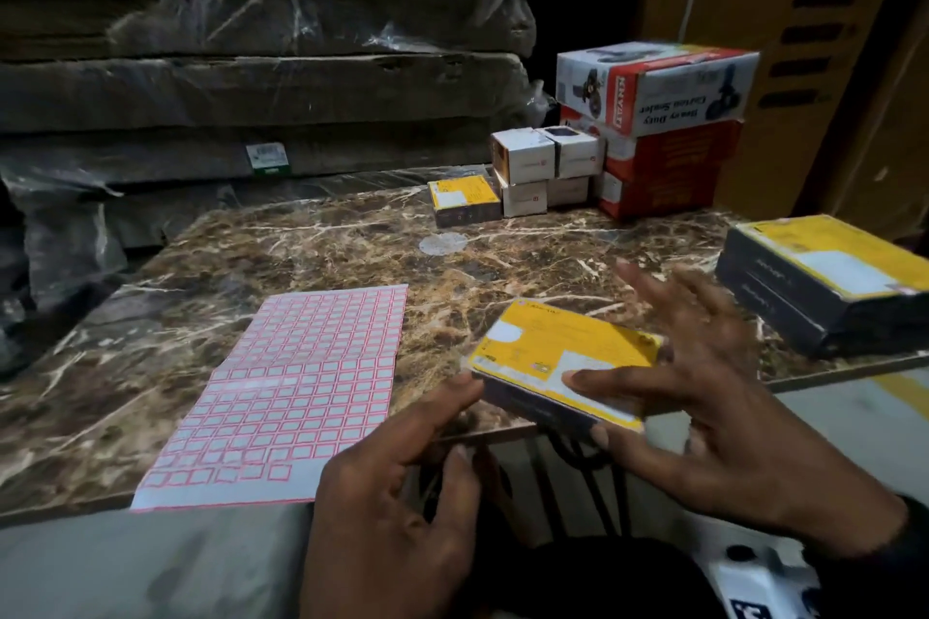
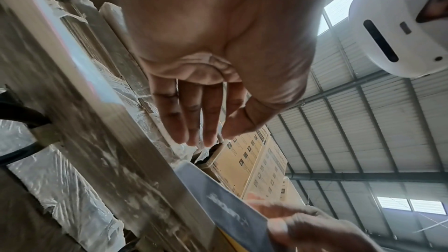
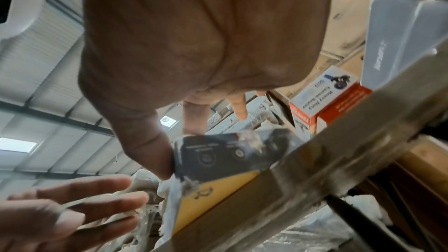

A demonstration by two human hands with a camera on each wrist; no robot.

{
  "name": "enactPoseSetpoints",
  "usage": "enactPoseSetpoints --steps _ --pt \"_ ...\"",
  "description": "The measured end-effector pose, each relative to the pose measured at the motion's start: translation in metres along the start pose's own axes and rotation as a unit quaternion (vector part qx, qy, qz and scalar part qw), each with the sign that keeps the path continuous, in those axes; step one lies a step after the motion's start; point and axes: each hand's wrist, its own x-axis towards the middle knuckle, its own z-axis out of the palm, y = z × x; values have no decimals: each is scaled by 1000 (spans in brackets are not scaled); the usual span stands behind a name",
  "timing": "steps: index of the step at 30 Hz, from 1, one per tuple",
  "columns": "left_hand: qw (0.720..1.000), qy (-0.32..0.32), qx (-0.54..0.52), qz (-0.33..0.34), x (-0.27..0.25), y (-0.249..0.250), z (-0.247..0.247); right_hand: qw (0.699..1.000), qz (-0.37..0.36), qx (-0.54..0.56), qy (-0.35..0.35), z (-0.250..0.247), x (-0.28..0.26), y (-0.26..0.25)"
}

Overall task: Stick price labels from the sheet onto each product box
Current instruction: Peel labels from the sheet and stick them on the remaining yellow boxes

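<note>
A sheet of red-bordered price labels (image 1: 321,392) lies flat on the marble table (image 1: 301,256), left of centre. Over the table's near edge, my right hand (image 1: 588,405) holds a flat yellow-topped box (image 1: 563,352), one finger on its top and the thumb against its near side, the other fingers spread. In the right wrist view the thumb of my right hand (image 3: 181,147) presses the box's dark end (image 3: 218,156). My left hand (image 1: 465,420) is beside the box's left corner with relaxed fingers and holds nothing. Its fingers (image 2: 194,122) look straight in the left wrist view.
At the back stand a small yellow-topped box (image 1: 465,199), several small white boxes (image 1: 543,166) and stacked red-and-white cartons (image 1: 658,126). A wrapped stack of yellow-topped boxes (image 1: 824,276) sits at the right edge. Plastic-wrapped goods (image 1: 251,65) rise behind the table.
</note>
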Motion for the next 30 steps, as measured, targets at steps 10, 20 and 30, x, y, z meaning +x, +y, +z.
enactPoseSetpoints --steps 10,20,30 --pt "999 -34 11 27 -1 -9 3 982 38 -129 129 -11 -9 34" --pt "985 -81 146 34 24 4 16 965 129 -97 207 42 -20 -42" --pt "986 -46 159 32 23 -5 8 980 52 183 48 16 -6 0"
